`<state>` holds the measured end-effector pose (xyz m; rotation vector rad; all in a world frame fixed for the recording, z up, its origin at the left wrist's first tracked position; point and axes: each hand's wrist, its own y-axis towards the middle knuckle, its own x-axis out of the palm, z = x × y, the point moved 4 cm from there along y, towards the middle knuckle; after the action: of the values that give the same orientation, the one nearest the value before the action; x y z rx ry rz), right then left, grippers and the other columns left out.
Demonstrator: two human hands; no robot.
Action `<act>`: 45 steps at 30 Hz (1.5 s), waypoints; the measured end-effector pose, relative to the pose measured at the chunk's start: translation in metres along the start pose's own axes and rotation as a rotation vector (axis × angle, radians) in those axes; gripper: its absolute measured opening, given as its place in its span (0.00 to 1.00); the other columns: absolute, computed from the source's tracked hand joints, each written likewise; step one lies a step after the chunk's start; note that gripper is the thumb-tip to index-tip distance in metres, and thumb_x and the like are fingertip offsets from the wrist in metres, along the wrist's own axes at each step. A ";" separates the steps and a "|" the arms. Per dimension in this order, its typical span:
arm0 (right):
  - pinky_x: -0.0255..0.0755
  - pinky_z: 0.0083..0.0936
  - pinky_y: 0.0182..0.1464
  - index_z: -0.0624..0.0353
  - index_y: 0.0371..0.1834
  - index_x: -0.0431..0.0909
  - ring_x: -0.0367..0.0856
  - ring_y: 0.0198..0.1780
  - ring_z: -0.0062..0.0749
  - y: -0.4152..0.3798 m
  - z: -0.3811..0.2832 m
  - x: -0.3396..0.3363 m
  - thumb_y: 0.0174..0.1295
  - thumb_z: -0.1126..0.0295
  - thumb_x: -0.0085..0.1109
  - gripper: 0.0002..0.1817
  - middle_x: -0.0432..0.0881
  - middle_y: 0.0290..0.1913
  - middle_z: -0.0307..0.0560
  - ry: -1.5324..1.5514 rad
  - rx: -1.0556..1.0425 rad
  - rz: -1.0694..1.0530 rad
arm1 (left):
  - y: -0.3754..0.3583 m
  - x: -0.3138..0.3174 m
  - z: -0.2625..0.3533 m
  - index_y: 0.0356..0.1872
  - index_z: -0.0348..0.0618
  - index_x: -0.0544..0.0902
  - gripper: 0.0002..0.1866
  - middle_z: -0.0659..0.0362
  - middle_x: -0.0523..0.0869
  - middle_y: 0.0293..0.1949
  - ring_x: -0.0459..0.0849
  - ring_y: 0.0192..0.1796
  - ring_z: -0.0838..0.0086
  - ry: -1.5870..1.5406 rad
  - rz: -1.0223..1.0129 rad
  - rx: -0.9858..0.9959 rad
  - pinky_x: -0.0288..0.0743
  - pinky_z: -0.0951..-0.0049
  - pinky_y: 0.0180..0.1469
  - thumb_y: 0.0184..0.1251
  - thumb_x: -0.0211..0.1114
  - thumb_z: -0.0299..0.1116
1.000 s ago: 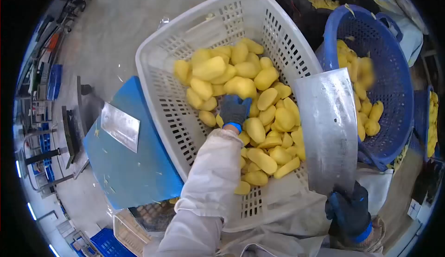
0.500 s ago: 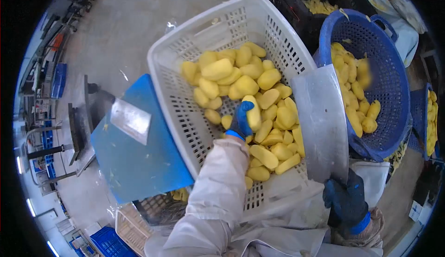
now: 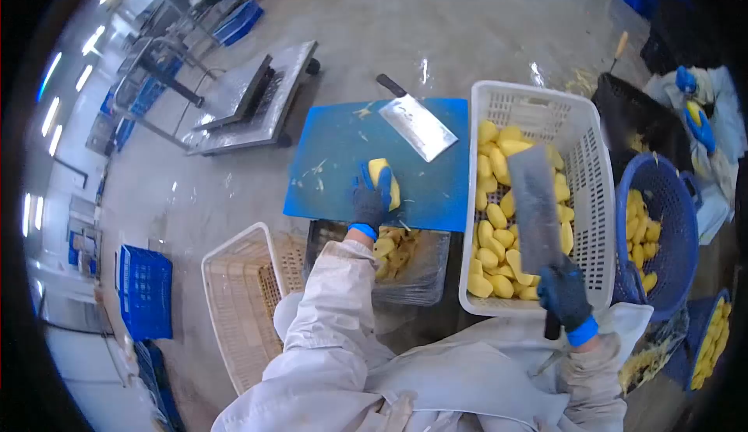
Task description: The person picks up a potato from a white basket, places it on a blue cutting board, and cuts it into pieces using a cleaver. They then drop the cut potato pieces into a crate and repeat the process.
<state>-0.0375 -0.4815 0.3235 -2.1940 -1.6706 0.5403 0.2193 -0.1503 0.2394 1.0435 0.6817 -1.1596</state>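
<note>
In a dark blue glove, my left hand [image 3: 371, 202] is closed round a peeled potato [image 3: 384, 181] at the near edge of the blue cutting board [image 3: 327, 144]. My right hand [image 3: 565, 296], gloved too, grips the handle of a cleaver [image 3: 534, 206]. Its broad blade points away from me over the white basket [image 3: 596, 198], covering part of the peeled potatoes [image 3: 499, 233] inside. A second cleaver [image 3: 421, 126] with a black handle lies flat on the board's far right part, beyond my left hand. Small potato scraps are scattered on the board.
Below the board sits a plastic-lined crate [image 3: 432, 276] with potato pieces. An off-white basket [image 3: 234, 292] stands at left, a blue crate [image 3: 146, 292] farther left. At right are a blue round basket [image 3: 678, 253] of potatoes and another person's gloved hand [image 3: 699, 128] holding a potato.
My left hand has lifted a potato out of the white basket and brought it left onto the board. The view has turned left. The cleaver in my right hand now hangs over the basket.
</note>
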 end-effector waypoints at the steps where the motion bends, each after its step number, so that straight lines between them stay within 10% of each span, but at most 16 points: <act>1: 0.64 0.16 0.18 0.58 0.40 0.71 0.68 0.18 0.17 0.002 -0.010 0.026 0.60 0.71 0.51 0.07 0.69 0.20 0.34 0.005 -0.043 -0.047 | 0.006 0.003 -0.008 0.59 0.40 0.65 0.30 0.44 0.67 0.60 0.69 0.56 0.48 0.040 -0.001 0.282 0.65 0.55 0.57 0.54 0.60 0.37; 3: 0.67 0.19 0.23 0.60 0.41 0.72 0.69 0.21 0.18 0.013 -0.024 0.079 0.60 0.70 0.52 0.09 0.71 0.20 0.36 -0.001 -0.133 -0.162 | 0.001 0.017 -0.020 0.58 0.41 0.66 0.27 0.46 0.66 0.61 0.69 0.56 0.48 0.073 0.003 0.544 0.65 0.55 0.57 0.55 0.57 0.34; 5: 0.71 0.29 0.28 0.61 0.40 0.73 0.76 0.23 0.31 0.025 -0.031 0.126 0.60 0.66 0.52 0.11 0.76 0.22 0.47 -0.166 -0.265 -0.197 | 0.011 0.035 -0.025 0.57 0.42 0.67 0.26 0.51 0.66 0.62 0.70 0.55 0.49 -0.472 -0.153 0.177 0.66 0.56 0.56 0.53 0.54 0.28; 7: 0.72 0.40 0.32 0.62 0.39 0.74 0.79 0.29 0.49 0.032 -0.038 0.162 0.60 0.62 0.51 0.14 0.79 0.28 0.60 -0.590 -0.676 0.011 | -0.001 0.012 -0.002 0.56 0.41 0.69 0.21 0.51 0.71 0.59 0.72 0.53 0.49 -0.330 -0.014 0.181 0.67 0.56 0.55 0.59 0.51 0.31; 10: 0.71 0.47 0.36 0.62 0.38 0.74 0.77 0.35 0.59 0.038 -0.043 0.195 0.59 0.59 0.49 0.16 0.78 0.31 0.65 -0.679 -0.496 -0.015 | -0.002 0.012 -0.003 0.55 0.40 0.72 0.19 0.47 0.75 0.54 0.72 0.52 0.48 -0.534 0.109 -0.025 0.66 0.56 0.55 0.66 0.48 0.36; 26: 0.71 0.45 0.46 0.64 0.37 0.77 0.78 0.41 0.58 0.070 -0.082 0.250 0.58 0.62 0.46 0.16 0.79 0.39 0.64 -1.135 -0.422 -0.166 | -0.010 -0.015 0.010 0.53 0.43 0.74 0.21 0.48 0.77 0.49 0.72 0.53 0.53 -0.211 0.127 -0.179 0.63 0.57 0.56 0.67 0.47 0.43; 35: 0.73 0.44 0.42 0.68 0.36 0.78 0.79 0.40 0.58 0.145 -0.078 0.269 0.53 0.64 0.51 0.17 0.79 0.35 0.67 -0.971 -0.347 -0.069 | -0.013 -0.001 0.003 0.59 0.42 0.69 0.26 0.48 0.72 0.57 0.67 0.60 0.49 -0.214 0.063 -0.034 0.59 0.52 0.60 0.67 0.45 0.49; 37: 0.74 0.40 0.38 0.68 0.36 0.78 0.81 0.36 0.52 0.127 -0.072 0.253 0.53 0.62 0.53 0.17 0.80 0.31 0.65 -0.654 0.000 -0.267 | -0.022 -0.009 0.013 0.65 0.42 0.61 0.31 0.46 0.67 0.62 0.62 0.64 0.49 -0.227 -0.056 -0.119 0.55 0.52 0.63 0.67 0.46 0.51; 39: 0.73 0.35 0.30 0.67 0.35 0.77 0.81 0.29 0.44 0.112 -0.067 0.219 0.55 0.64 0.51 0.15 0.80 0.29 0.58 -0.631 -0.039 -0.317 | -0.023 -0.005 0.013 0.68 0.42 0.54 0.33 0.45 0.64 0.64 0.61 0.65 0.50 -0.225 -0.152 -0.148 0.52 0.53 0.66 0.67 0.45 0.51; 41: 0.71 0.33 0.24 0.65 0.39 0.76 0.77 0.23 0.37 0.094 -0.078 0.192 0.58 0.68 0.48 0.13 0.79 0.28 0.53 -0.771 -0.952 -0.252 | -0.016 -0.010 0.009 0.67 0.41 0.55 0.33 0.44 0.64 0.63 0.60 0.65 0.50 -0.173 -0.027 0.007 0.51 0.52 0.66 0.67 0.46 0.50; 45: 0.64 0.19 0.16 0.59 0.48 0.72 0.67 0.17 0.19 0.035 -0.095 0.128 0.60 0.69 0.50 0.14 0.74 0.24 0.40 -0.090 -0.195 -0.148 | -0.028 -0.023 -0.016 0.64 0.38 0.61 0.26 0.41 0.65 0.62 0.61 0.65 0.49 -0.498 0.076 0.059 0.53 0.56 0.66 0.68 0.46 0.40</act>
<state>0.0688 -0.3698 0.3767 -2.1811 -1.9911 0.4603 0.1869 -0.1283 0.2446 0.7757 0.2150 -1.3131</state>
